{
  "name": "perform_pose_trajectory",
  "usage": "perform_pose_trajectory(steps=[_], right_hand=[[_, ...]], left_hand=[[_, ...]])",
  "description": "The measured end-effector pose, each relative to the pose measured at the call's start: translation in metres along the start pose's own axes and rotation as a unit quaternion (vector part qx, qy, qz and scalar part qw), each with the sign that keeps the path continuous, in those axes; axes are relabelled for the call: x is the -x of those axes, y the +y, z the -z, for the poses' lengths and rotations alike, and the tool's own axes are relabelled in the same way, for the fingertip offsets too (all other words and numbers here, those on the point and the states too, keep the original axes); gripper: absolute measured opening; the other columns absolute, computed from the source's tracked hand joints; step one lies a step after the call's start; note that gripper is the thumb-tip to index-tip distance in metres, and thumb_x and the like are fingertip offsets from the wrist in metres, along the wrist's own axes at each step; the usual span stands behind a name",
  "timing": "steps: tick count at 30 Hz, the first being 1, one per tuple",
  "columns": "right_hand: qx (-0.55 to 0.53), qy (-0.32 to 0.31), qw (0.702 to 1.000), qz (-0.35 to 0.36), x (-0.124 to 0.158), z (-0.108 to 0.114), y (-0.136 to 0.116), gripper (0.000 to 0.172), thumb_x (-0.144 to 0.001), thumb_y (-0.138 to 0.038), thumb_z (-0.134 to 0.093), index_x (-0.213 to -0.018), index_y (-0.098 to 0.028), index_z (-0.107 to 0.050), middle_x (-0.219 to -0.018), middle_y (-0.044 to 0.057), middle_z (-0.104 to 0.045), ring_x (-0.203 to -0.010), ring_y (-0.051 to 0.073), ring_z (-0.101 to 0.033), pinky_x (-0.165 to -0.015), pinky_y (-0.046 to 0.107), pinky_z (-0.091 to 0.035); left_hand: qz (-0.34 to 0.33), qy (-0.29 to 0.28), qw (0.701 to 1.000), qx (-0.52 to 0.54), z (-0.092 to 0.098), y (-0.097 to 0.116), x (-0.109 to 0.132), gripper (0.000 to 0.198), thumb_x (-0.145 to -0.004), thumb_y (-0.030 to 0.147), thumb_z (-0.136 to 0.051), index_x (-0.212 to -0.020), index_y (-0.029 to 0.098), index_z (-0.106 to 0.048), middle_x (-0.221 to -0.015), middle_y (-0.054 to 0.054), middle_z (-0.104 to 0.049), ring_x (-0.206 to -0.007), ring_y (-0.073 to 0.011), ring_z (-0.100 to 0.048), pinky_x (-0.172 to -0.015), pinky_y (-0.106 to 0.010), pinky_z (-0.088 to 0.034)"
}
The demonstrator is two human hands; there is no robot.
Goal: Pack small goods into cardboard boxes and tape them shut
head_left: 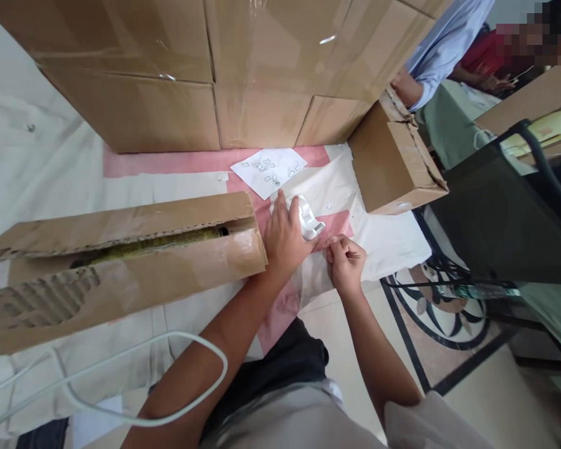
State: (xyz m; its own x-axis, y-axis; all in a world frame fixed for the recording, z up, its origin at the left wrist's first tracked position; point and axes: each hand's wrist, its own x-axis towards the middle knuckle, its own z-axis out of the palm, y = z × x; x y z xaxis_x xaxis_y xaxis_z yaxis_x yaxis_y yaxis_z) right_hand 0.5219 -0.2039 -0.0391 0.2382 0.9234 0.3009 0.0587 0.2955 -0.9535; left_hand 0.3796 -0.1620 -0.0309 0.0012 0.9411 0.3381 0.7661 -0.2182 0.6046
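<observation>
A white tape dispenser (311, 223) rests on the cloth-covered table in front of me. My left hand (283, 231) is laid over its left side, the fingers reaching forward and the thumb near its front end, gripping it. Close to the dispenser's front end is my right hand (346, 260), its thumb and fingers pinched together. Whatever lies in that pinch is too small to make out. Beyond the dispenser lies a white paper sheet (268, 171) with small line drawings.
A long open carton (121, 280) lies at the left. Taped cardboard boxes (262, 118) form a wall at the back. A small open box (383, 162) stands at the right, near a co-worker's blue sleeve (449, 53). A pale cable (168, 333) loops across the lower left. A dark chair (505, 212) is at the right.
</observation>
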Motion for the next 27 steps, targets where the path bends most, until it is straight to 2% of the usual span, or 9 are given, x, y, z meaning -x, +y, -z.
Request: perform_pose_trajectory(steps=[5,11,17,22,24,27], right_hand=[[0.014,0.021,1.000,-0.002,0.001,0.001,0.002,0.057,-0.093,-0.036,-0.072,-0.058,-0.021,-0.028,-0.060,-0.004,-0.048,-0.050,0.009,-0.038,-0.050,0.028,-0.029],[0.001,0.022,1.000,0.009,0.000,0.001,0.000,0.056,-0.094,-0.030,-0.071,-0.058,-0.021,-0.029,-0.061,-0.003,-0.050,-0.052,0.009,-0.041,-0.053,0.028,-0.031],[0.004,0.032,0.999,-0.009,-0.002,0.001,-0.001,0.056,-0.093,-0.034,-0.072,-0.058,-0.021,-0.029,-0.062,-0.003,-0.052,-0.052,0.009,-0.040,-0.052,0.028,-0.030],[0.009,0.037,0.999,-0.014,-0.003,0.000,-0.002,0.058,-0.093,-0.036,-0.072,-0.058,-0.021,-0.028,-0.059,-0.004,-0.047,-0.052,0.009,-0.041,-0.053,0.028,-0.031],[0.014,0.039,0.999,-0.013,-0.003,-0.001,-0.003,0.059,-0.093,-0.037,-0.071,-0.057,-0.021,-0.027,-0.056,-0.005,-0.045,-0.052,0.010,-0.042,-0.053,0.027,-0.033],[0.011,0.053,0.998,-0.015,-0.003,-0.002,-0.005,0.059,-0.094,-0.038,-0.071,-0.058,-0.020,-0.027,-0.054,-0.005,-0.042,-0.052,0.010,-0.043,-0.053,0.027,-0.034]], left_hand=[[-0.003,0.005,1.000,-0.005,-0.003,-0.002,0.000,0.091,-0.078,0.051,-0.079,-0.150,0.014,-0.038,-0.165,-0.029,-0.029,-0.146,-0.0415,-0.043,-0.111,-0.051,-0.044],[-0.026,0.024,0.999,0.023,-0.005,-0.005,0.000,0.088,-0.077,0.051,-0.080,-0.148,0.016,-0.042,-0.165,-0.030,-0.028,-0.145,-0.0456,-0.042,-0.108,-0.055,-0.045],[-0.082,0.025,0.994,0.069,0.007,-0.004,0.000,0.058,-0.088,0.046,-0.069,-0.138,0.021,-0.053,-0.168,-0.020,-0.027,-0.150,-0.0388,-0.037,-0.114,-0.053,-0.041],[-0.071,0.035,0.992,0.101,0.016,-0.007,-0.005,0.034,-0.092,0.032,-0.060,-0.124,0.021,-0.064,-0.165,-0.015,-0.034,-0.145,-0.0337,-0.043,-0.114,-0.049,-0.041],[-0.071,0.036,0.992,0.102,0.017,-0.009,-0.008,0.030,-0.093,0.023,-0.055,-0.120,0.022,-0.068,-0.163,-0.012,-0.039,-0.142,-0.0316,-0.046,-0.114,-0.048,-0.041],[-0.063,0.043,0.992,0.097,0.015,-0.012,-0.010,0.032,-0.094,0.018,-0.051,-0.119,0.024,-0.071,-0.160,-0.011,-0.043,-0.141,-0.0305,-0.047,-0.115,-0.048,-0.041]])
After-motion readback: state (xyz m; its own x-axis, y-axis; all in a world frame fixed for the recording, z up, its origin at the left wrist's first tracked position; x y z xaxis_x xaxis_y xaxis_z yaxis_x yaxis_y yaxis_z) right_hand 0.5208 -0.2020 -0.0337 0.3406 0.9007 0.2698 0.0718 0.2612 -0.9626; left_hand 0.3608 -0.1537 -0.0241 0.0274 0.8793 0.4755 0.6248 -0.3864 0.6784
